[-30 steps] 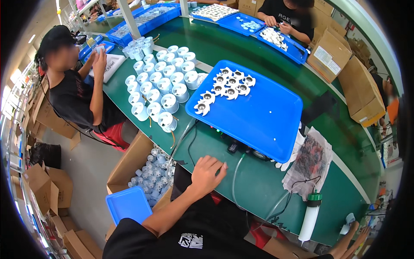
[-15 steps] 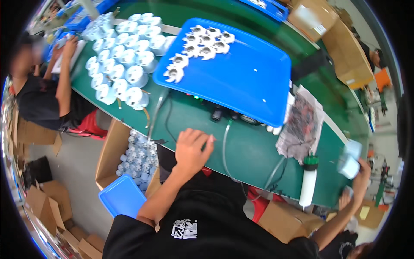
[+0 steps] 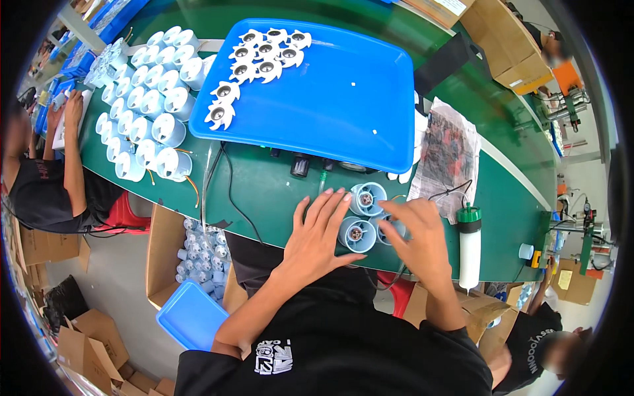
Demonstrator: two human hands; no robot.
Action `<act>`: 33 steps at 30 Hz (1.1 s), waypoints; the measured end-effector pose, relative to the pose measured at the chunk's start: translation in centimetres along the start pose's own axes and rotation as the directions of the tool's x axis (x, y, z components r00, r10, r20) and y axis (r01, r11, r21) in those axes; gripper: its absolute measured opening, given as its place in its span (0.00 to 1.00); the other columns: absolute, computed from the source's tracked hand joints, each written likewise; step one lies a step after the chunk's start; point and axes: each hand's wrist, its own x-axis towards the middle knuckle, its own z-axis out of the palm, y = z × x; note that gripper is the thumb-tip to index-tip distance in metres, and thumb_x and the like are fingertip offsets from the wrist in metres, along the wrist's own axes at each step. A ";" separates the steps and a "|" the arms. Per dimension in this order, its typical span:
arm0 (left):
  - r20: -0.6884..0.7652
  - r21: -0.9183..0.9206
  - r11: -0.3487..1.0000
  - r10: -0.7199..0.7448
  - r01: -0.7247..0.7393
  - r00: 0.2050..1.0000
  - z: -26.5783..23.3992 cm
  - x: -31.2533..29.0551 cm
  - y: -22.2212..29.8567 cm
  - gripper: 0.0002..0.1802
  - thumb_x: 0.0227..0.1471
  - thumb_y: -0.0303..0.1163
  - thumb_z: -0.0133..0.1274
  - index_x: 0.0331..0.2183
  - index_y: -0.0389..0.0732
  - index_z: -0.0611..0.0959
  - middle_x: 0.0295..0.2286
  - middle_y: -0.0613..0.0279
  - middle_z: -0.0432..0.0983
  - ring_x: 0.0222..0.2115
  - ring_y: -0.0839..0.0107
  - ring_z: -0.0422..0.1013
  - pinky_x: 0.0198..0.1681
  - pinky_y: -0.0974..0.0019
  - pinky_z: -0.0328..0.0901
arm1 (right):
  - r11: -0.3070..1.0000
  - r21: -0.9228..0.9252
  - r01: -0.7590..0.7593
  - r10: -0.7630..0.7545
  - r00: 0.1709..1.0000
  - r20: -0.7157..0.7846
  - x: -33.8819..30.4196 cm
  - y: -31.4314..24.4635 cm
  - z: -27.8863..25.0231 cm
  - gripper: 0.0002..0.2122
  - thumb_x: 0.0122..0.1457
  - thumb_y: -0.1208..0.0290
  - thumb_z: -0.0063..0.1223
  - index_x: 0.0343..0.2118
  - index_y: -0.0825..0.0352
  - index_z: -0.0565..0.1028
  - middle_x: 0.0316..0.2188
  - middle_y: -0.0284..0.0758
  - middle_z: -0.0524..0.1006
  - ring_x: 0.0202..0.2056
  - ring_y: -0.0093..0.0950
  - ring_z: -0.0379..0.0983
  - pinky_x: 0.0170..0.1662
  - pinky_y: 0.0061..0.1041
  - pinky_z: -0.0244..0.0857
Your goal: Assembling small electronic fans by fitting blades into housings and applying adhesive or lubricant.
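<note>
Three light-blue plastic cup-shaped housings stand in a cluster on the green table, open ends up, with metal motor shafts visible in the upper housing (image 3: 367,197) and lower-left housing (image 3: 356,234). My left hand (image 3: 316,232) lies beside them, fingers stretched out, the fingertips at the upper housing's edge and the thumb below the lower one. Above the third housing (image 3: 388,228), my right hand (image 3: 421,239) is bent with its thumb and index finger apart; it partly hides that housing. Whether the right fingertips press on the rims is hard to see.
Beyond my hands, a blue tray (image 3: 317,99) carries several white finned impellers (image 3: 265,50). Rows of light-blue housings (image 3: 152,102) stand at left, near a seated co-worker (image 3: 49,178). A white tube with a green cap (image 3: 469,247) and a printed sheet (image 3: 448,152) lie right.
My right hand has come in from the far right, where it held light-blue housings; these now stand before me. My left hand has moved right to them, and the view has shifted.
</note>
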 end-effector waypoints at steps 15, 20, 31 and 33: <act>0.079 0.114 0.992 -0.061 0.052 0.995 0.4 1.6 0.1 0.56 0.35 0.49 0.71 0.61 0.36 0.64 0.58 0.55 0.65 0.59 0.57 0.60 0.63 0.44 0.46 | 0.820 0.241 -0.518 0.558 0.636 -0.533 -6.6 4.9 0.7 0.11 0.60 0.75 0.56 0.45 0.71 0.77 0.34 0.38 0.77 0.32 0.28 0.74 0.37 0.26 0.68; 0.080 0.129 0.989 -0.084 0.073 0.993 0.2 1.5 0.3 0.54 0.33 0.46 0.72 0.59 0.36 0.66 0.55 0.54 0.67 0.59 0.57 0.61 0.64 0.44 0.46 | 0.481 -0.333 -0.811 0.639 0.584 -0.500 -11.0 10.8 -3.0 0.38 0.52 0.51 0.64 0.62 0.64 0.63 0.43 0.47 0.75 0.45 0.45 0.71 0.48 0.38 0.64; -0.001 -0.005 0.999 -0.046 0.046 0.999 0.3 0.5 -0.4 0.41 0.34 0.40 0.73 0.52 0.41 0.75 0.47 0.57 0.73 0.54 0.58 0.66 0.62 0.46 0.52 | 0.858 0.249 -0.449 0.510 0.697 -0.504 -13.6 11.7 -7.8 0.27 0.49 0.74 0.62 0.54 0.72 0.70 0.40 0.38 0.78 0.41 0.30 0.75 0.49 0.30 0.68; -0.029 -0.003 0.999 -0.046 0.046 0.999 0.3 0.6 -0.3 0.37 0.34 0.39 0.73 0.49 0.43 0.77 0.44 0.59 0.73 0.52 0.59 0.67 0.62 0.47 0.53 | 0.903 0.429 -0.027 0.319 0.711 -0.627 -10.7 10.9 -9.3 0.31 0.52 0.59 0.61 0.56 0.72 0.68 0.40 0.41 0.75 0.38 0.32 0.72 0.45 0.33 0.68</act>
